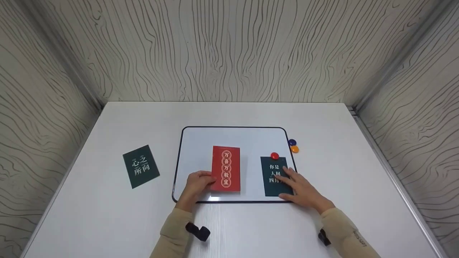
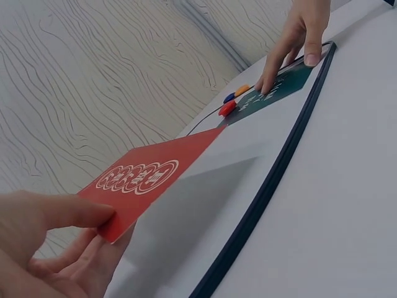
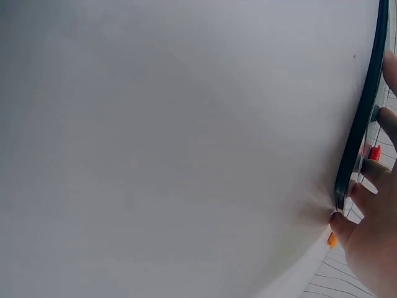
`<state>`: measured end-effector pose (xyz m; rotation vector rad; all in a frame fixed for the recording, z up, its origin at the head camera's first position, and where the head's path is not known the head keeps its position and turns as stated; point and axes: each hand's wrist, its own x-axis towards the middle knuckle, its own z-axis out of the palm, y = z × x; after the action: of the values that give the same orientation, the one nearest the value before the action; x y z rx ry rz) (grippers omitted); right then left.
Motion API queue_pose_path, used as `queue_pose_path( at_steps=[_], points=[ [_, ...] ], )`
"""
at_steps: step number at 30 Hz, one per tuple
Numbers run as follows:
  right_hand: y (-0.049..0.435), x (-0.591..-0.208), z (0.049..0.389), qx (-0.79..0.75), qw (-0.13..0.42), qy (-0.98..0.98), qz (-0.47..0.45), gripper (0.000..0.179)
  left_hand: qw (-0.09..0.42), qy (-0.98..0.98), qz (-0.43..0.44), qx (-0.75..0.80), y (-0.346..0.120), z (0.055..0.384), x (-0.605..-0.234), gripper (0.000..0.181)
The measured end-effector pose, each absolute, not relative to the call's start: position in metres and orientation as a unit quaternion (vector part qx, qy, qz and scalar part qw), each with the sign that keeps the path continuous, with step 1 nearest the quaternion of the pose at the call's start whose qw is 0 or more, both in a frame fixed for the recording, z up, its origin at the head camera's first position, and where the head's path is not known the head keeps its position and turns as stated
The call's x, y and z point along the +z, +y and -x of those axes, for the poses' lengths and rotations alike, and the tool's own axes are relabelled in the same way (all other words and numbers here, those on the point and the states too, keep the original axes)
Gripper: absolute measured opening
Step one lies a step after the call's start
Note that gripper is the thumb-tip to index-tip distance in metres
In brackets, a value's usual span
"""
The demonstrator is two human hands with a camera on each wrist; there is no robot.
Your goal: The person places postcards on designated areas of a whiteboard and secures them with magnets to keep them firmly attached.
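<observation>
My left hand [image 1: 196,184] pinches a red card [image 1: 226,169] by its lower left corner, thumb on top and fingers beneath. In the left wrist view the red card [image 2: 146,177] is lifted off the whiteboard and casts a shadow on it. My right hand [image 1: 300,187], fingers spread, rests on a dark green card [image 1: 269,182] at the board's right side. A red round magnet [image 1: 274,156] sits on that card's top edge. In the right wrist view, the fingers of the right hand [image 3: 372,236] are at the board's dark rim, and the card is mostly hidden.
The black-rimmed whiteboard [image 1: 200,139] lies flat on a white table [image 1: 96,215]. Another dark green card [image 1: 141,166] lies left of the board. A blue magnet [image 1: 292,142] and an orange magnet [image 1: 294,149] sit by its right edge. Wood-patterned walls [image 1: 222,50] enclose the table.
</observation>
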<state>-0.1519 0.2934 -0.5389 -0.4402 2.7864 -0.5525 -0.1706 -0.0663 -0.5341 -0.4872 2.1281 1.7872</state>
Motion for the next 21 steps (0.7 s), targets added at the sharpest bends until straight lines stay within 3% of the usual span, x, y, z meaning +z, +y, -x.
queue_pose_path(
  at_steps=[21],
  points=[
    [0.294,-0.538,0.154,-0.189,0.138,0.96,0.153,0.064,0.176,0.732,0.161,0.638,-0.039,0.164,-0.54,0.028]
  ],
)
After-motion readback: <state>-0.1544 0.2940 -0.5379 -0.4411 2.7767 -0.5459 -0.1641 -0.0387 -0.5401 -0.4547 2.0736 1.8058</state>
